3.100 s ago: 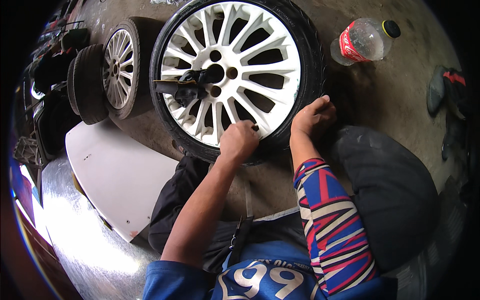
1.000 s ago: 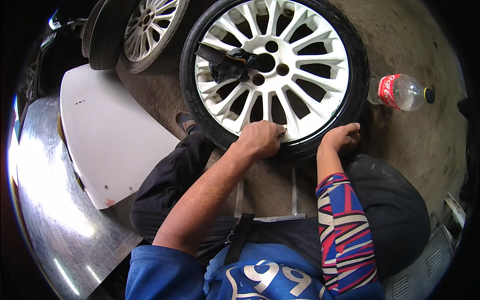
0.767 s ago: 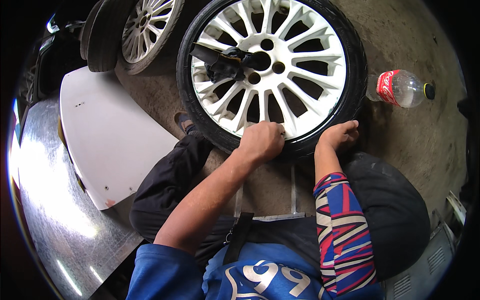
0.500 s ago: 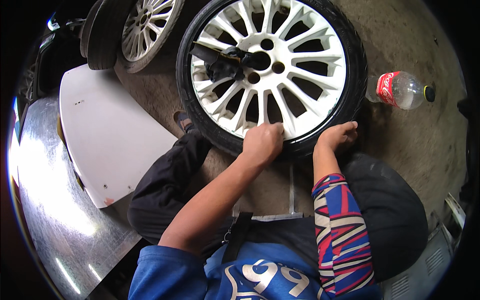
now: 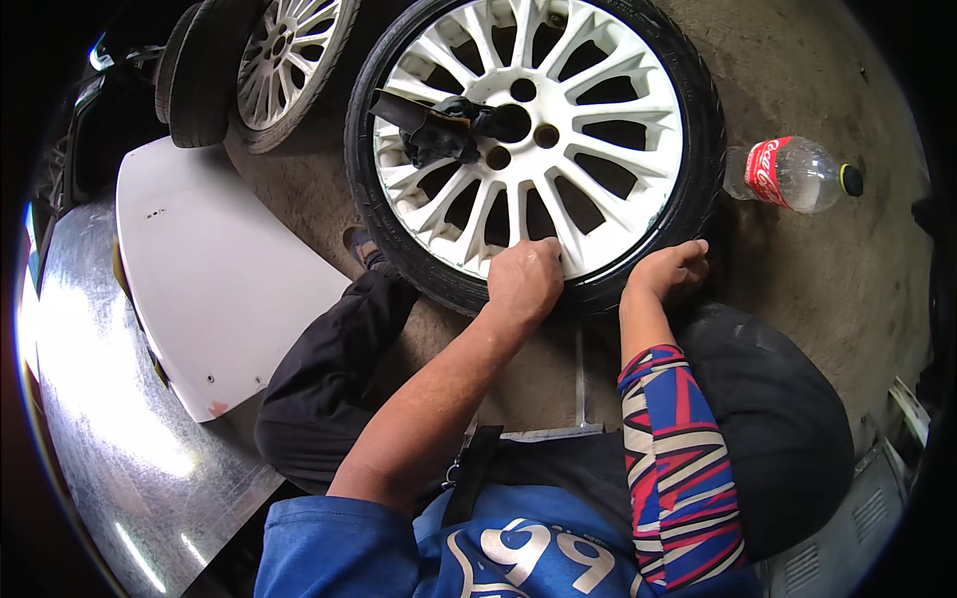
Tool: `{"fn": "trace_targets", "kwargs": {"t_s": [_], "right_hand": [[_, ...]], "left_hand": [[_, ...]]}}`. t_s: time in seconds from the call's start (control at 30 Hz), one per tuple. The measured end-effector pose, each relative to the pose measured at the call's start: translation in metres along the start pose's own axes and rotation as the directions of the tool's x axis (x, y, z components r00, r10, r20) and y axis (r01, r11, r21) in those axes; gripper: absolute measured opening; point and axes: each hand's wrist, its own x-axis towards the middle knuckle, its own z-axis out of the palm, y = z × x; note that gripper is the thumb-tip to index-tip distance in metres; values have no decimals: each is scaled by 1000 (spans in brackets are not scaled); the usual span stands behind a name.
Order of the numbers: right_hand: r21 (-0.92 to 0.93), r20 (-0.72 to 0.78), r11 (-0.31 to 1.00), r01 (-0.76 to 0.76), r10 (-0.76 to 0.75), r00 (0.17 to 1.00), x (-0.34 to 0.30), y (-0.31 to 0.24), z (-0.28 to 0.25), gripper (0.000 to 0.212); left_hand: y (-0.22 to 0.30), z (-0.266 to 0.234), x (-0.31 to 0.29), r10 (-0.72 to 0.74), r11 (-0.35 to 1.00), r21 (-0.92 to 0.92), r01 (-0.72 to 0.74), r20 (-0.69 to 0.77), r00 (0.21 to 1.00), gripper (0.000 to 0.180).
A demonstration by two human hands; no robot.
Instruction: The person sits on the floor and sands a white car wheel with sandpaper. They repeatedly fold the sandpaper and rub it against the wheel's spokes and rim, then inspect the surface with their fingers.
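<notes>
A white multi-spoke alloy wheel with a black tyre sits tilted in front of me, between my legs. My left hand is a closed fist at the near edge of the rim, by the spoke ends; whatever its fingers hold is hidden beneath it. My right hand curls against the tyre's outer side at the near right, its fingers partly out of sight. On the spokes left of the hub lies a crumpled black cloth, with a dark curved strip beside it.
A clear plastic bottle with a red label and black cap lies right of the tyre. At the back left stand another white wheel and a dark tyre. A white car panel rests over a shiny metal sheet on the left.
The view has shifted slightly, so the wheel appears a little higher and further left. Both hands keep nearly the same places on the wheel and tyre.
</notes>
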Motion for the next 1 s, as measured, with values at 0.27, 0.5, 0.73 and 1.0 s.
{"fn": "trace_targets", "kwargs": {"t_s": [0.27,0.5,0.73,1.0], "right_hand": [[-14,20,999,-38,38,999,-1,-3,-3,60],[16,23,999,-35,35,999,2,6,2,64],[-40,34,999,-23,24,999,3,3,-1,63],[32,40,998,-49,47,998,0,-3,-2,65]], "left_hand": [[-8,-5,4,69,997,13,-70,44,997,25],[-10,-4,1,-73,996,68,62,179,981,27],[-4,-8,2,-152,972,-149,182,194,969,22],[-7,3,0,-185,973,-111,201,143,972,21]]}}
